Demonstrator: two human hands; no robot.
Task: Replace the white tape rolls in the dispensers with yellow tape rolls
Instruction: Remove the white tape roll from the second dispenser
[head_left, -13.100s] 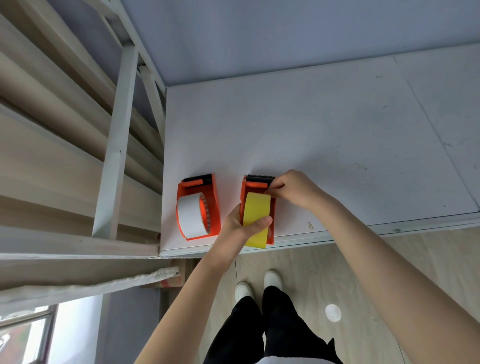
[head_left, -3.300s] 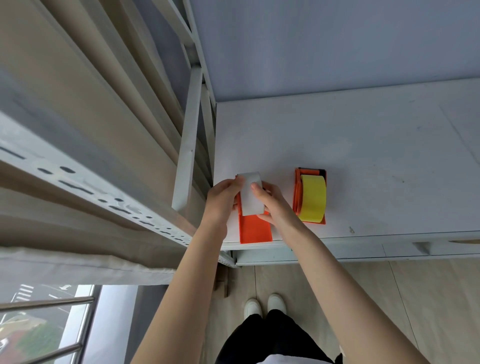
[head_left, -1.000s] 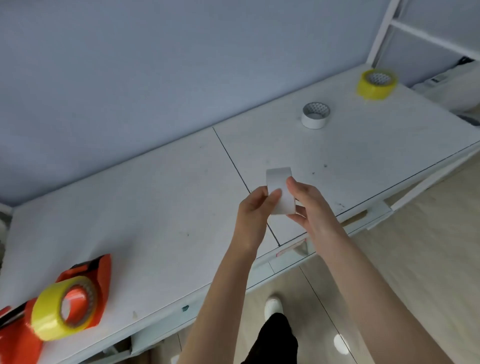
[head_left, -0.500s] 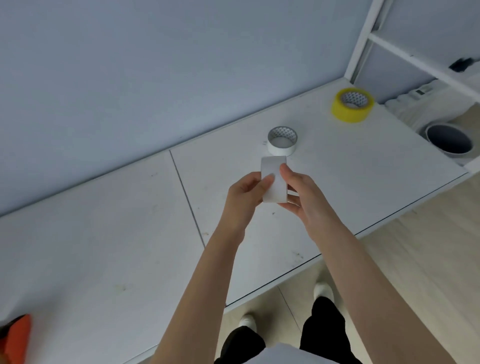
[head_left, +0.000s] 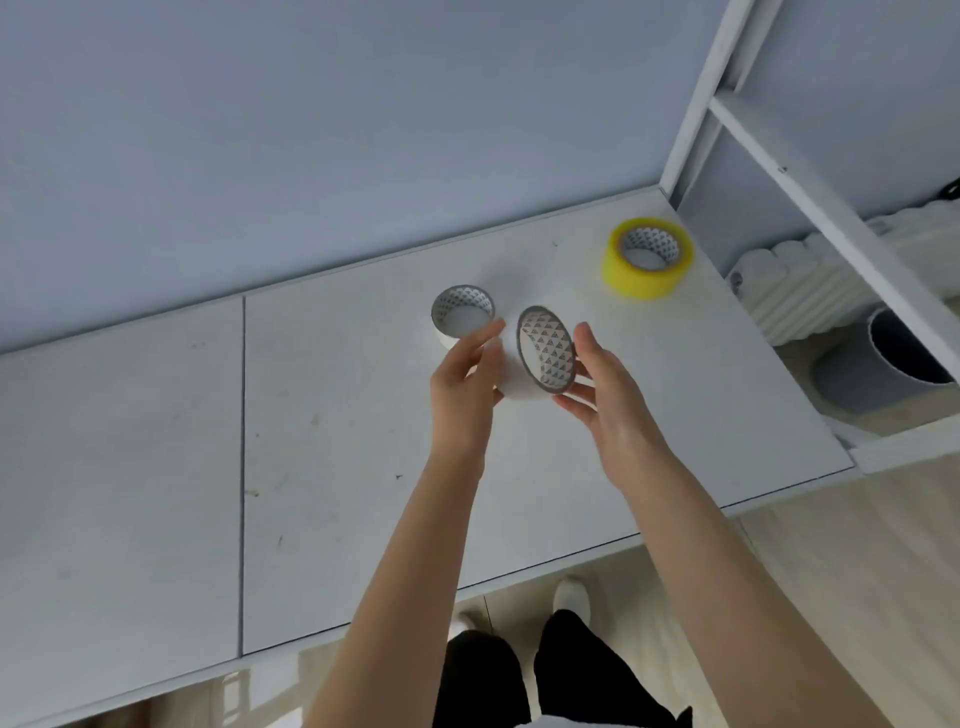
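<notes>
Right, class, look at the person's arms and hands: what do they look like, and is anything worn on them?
The left hand and right hand are bare: no gloves, rings, watch or bracelet in view. Both forearms are bare too, with no sleeve showing.

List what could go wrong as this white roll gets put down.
1. The held white roll is tilted, held loosely between the left hand and right hand; it could slip and roll off the table.
2. Set down carelessly, it may knock the other white roll close beside it.
3. The yellow roll lies near the table's end; a nudge might drop it.
</notes>
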